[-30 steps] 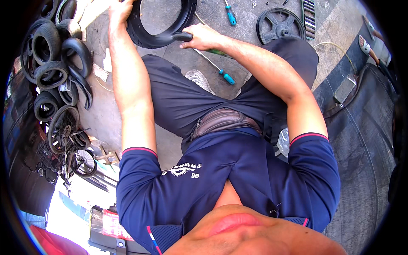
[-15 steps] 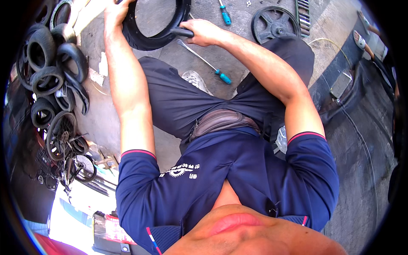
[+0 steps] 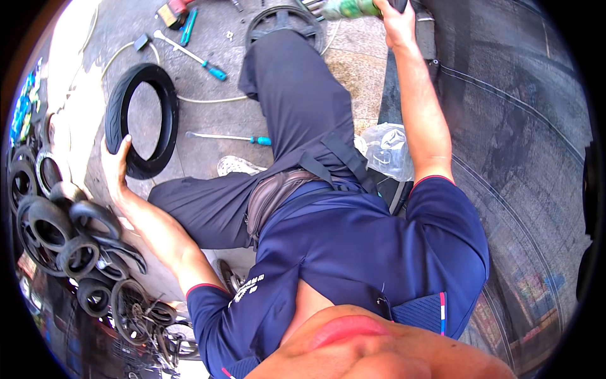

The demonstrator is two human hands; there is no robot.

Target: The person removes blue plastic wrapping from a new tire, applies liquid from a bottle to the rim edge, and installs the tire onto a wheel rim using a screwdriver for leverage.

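My left hand (image 3: 117, 163) grips the lower left edge of a black tyre (image 3: 170, 120), thumb on its sidewall and fingers mostly hidden behind. The tyre is tilted up on the floor beyond my left knee, and bare floor shows through its middle. Far off to the right, at the top edge, my right hand (image 3: 399, 26) is closed at the end of a green bottle-like container (image 3: 351, 7). A dark piece (image 3: 398, 5) shows at those fingers; its kind is cut off by the frame.
Teal-handled screwdrivers (image 3: 260, 140) (image 3: 216, 71) lie on the floor beside a pale hose (image 3: 211, 100). A spoked wheel (image 3: 255, 28) rests beyond my right knee. Old tyres (image 3: 50, 224) are heaped at left. A clear plastic bag (image 3: 386, 148) sits by my right hip.
My right hand has left the tyre and swung far right to the green container. My left hand keeps the tyre, now lower in view. The view has turned right.
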